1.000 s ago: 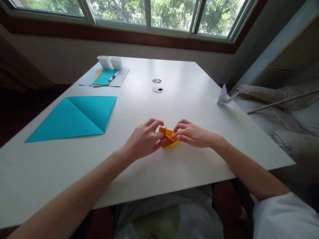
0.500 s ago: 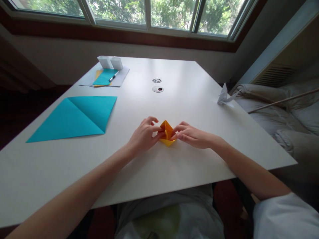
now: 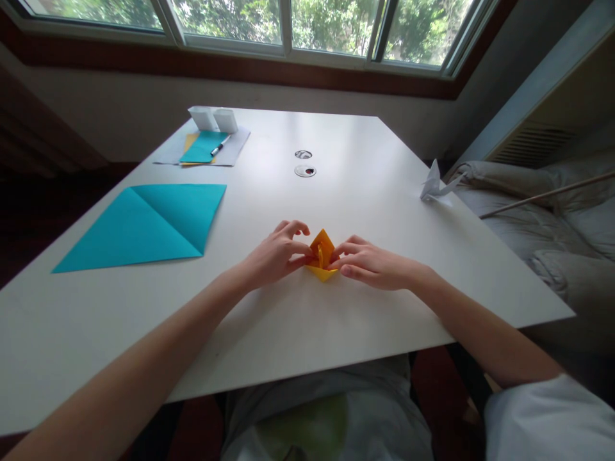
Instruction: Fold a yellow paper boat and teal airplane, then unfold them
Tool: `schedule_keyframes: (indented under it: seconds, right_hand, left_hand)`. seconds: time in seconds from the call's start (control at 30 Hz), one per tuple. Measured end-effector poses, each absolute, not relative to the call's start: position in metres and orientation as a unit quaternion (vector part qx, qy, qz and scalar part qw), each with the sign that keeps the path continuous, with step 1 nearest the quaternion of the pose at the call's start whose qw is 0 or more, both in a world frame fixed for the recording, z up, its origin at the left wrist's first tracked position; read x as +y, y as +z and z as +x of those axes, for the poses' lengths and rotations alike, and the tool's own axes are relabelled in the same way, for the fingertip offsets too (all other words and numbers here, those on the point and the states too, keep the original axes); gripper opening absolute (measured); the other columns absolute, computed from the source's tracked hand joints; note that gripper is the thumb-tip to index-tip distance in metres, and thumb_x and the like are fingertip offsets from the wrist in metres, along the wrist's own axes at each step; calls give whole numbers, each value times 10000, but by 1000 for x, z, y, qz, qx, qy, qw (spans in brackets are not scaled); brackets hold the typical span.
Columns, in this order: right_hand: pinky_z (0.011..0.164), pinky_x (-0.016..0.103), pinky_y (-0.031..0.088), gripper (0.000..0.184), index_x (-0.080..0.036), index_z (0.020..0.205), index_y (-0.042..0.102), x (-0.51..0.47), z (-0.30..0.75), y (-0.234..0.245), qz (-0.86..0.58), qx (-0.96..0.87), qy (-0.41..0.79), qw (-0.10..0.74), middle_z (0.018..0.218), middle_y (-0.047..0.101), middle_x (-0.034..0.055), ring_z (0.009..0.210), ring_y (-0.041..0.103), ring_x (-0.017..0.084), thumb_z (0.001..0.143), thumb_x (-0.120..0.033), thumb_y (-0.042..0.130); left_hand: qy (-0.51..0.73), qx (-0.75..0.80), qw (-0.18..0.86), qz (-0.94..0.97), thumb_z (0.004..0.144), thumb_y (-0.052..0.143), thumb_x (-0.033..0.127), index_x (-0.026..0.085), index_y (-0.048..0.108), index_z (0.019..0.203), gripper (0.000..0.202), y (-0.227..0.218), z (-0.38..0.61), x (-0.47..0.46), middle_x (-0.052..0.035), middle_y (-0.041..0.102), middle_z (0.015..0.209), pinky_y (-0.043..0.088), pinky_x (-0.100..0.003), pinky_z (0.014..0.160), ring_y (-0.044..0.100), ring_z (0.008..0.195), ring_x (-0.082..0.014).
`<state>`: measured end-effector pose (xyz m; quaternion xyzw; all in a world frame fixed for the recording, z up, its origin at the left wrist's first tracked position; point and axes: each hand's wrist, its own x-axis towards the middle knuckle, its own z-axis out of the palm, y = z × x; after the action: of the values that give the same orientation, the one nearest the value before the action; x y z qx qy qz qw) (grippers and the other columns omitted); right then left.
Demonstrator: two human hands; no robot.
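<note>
A small folded yellow-orange paper stands on the white table in front of me, its upper part partly spread with a narrow fold upright in the middle. My left hand grips its left side between thumb and fingers, the index finger raised in a curl. On the other side my right hand holds the right edge, with fingertips at the inner folds. The fingertips partly hide both sides of the paper.
A large creased blue paper sheet lies to the left. At the back left are two white paper containers, stacked coloured papers and a pen. A white paper crane sits near the right edge; two round fittings mark the middle.
The yellow-orange paper's sides have been spread wider and its opening looks broader and flatter. My left hand has shifted slightly left; my right hand stays nearly in place.
</note>
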<state>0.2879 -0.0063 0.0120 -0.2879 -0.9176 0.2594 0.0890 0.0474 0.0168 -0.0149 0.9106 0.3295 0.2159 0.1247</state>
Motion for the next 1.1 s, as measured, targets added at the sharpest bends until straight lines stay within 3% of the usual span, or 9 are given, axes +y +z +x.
schedule_keyframes:
  seconds: [0.2,0.37,0.5,0.6,0.73,0.9,1.1]
  right_hand:
    - [928,421,347,413,-246,1037,667,-3,290,14,-305,-923,217,94,1064,612,55,1015,442,217,938,-416,304]
    - [840,422,383,360,-218,869,708,-5,285,22,-351,-922,136,88,899,589,89,933,460,236,847,-495,477]
    - [810,401,395,230,-200,767,701,-4,281,22,-360,-923,99,87,854,577,89,902,459,231,825,-359,544]
    - [816,398,395,153,-206,766,697,0,281,20,-354,-928,83,85,890,569,86,914,452,230,799,-261,558]
    - [836,413,384,142,-222,784,697,4,282,21,-338,-935,67,79,940,567,87,965,434,249,797,-249,559]
    - [834,407,378,157,-208,879,688,3,277,29,-335,-939,42,65,989,573,103,995,430,261,812,-261,556]
    - [793,349,361,165,-218,932,653,6,269,28,-313,-940,82,108,899,635,59,946,482,213,858,-275,517]
  left_hand:
    - [169,309,134,926,854,503,279,322,689,968,223,-11,44,13,-57,541,972,437,-324,800,481,918,-183]
    - [143,314,69,936,845,512,290,338,673,998,228,-4,52,-6,-73,518,1003,407,-403,843,443,937,-221]
    - [175,282,126,935,839,520,257,307,680,946,198,-1,55,-11,-64,501,1030,409,-371,873,450,968,-201]
    - [279,303,203,888,814,561,261,248,647,977,185,1,54,-6,-56,501,966,457,-290,767,494,870,-155]
    - [357,358,291,812,764,626,346,195,589,1061,335,0,54,2,-73,536,1018,453,-218,570,512,698,-100]
    - [346,380,337,789,791,587,339,145,627,779,198,-6,59,3,-44,594,813,444,-198,534,496,590,-73]
    - [340,361,333,802,801,580,299,160,594,934,193,-7,61,0,-22,622,780,464,-190,557,542,624,-84]
